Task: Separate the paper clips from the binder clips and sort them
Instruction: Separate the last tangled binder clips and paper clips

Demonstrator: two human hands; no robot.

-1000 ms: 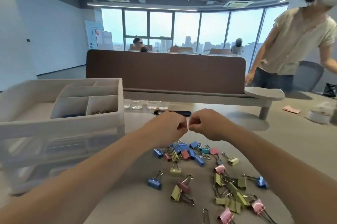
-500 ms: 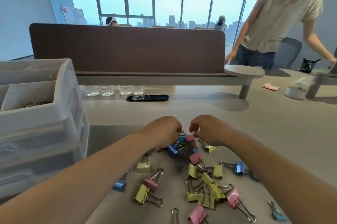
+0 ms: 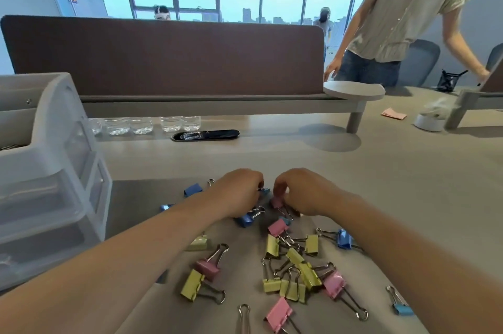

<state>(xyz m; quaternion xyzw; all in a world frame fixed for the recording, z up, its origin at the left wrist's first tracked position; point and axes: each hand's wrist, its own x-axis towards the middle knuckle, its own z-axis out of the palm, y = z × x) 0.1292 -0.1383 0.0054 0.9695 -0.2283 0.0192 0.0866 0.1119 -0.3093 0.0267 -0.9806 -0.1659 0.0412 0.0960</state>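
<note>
The binder clips [image 3: 294, 271] lie in a loose heap on the desk [image 3: 408, 184], with blue, pink and yellow mixed together and their wire handles tangled in places. At the heap's far edge both hands work close together, knuckles toward the camera. The left hand [image 3: 239, 192] has its fingers curled, the tips at a small blue clip [image 3: 264, 190]. The right hand [image 3: 304, 192] curls down over a pink clip [image 3: 277, 201]. The fingertips are hidden behind the knuckles, so I cannot tell whether either hand pinches its clip or only touches it.

Left of the heap stands a white drawer organiser [image 3: 49, 170], its top tray cut off by the frame edge. Beyond the heap a row of clear water bottles [image 3: 141, 125] sits under a brown partition [image 3: 163, 56]. Far to the right of the heap another person [image 3: 402, 7] leans over the desk.

Judging by how things lie, much of the sorting is left: most of the binder clips are loose on the desk and none shows in the organiser. No paper clips can be picked out in the heap with certainty; some may lie under the hands. A thin dark streak in the organiser's tray, at the frame edge, might be paper clips but is too small to tell. A bare silver wire loop [image 3: 244, 317] at the heap's near edge runs out of frame; it could be a loose handle or a large paper clip.
</note>
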